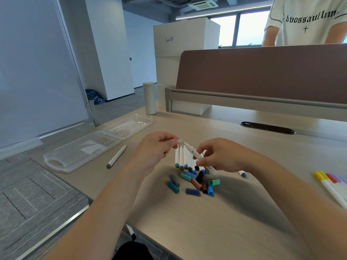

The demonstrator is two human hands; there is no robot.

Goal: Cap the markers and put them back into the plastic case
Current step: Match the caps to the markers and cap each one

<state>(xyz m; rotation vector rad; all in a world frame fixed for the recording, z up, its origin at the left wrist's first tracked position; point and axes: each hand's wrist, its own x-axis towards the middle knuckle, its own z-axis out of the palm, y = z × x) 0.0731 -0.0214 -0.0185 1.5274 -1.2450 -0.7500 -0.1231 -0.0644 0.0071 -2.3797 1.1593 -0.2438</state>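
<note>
The light wood desk (187, 222) carried all work items. A brown partition panel (262, 72) stood along its far edge, with stacked white cardboard boxes (180, 34) behind the panel's left end. A second person in a white printed T-shirt (304, 25) stood beyond the panel at upper right.

The clear plastic case (75, 154) lay open at the left of the desk, both halves flat, well apart from the hands. No marker could be made out inside it. A white cylindrical bottle (149, 98) stood upright beyond the case. A dark cable port (267, 127) was set into the desk surface near the panel.

The left hand (152, 149) was raised above the desk, fingers curled, thumb and forefinger pinching a white cap (179, 141). The right hand (221, 156) gripped a white marker (195, 153) by its barrel, tilted, tip toward the cap. The cap sat just beside the tip, not seated.

A row of uncapped markers (181, 158) lay side by side on the desk under the hands. A second group of markers (330, 186), with yellow, red and purple caps, lay at the right edge. A single grey-capped marker (116, 156) lay between the case and the hands. Loose caps (192, 191) in blue, teal, brown, grey, black and green were scattered just nearer than the row.
</note>
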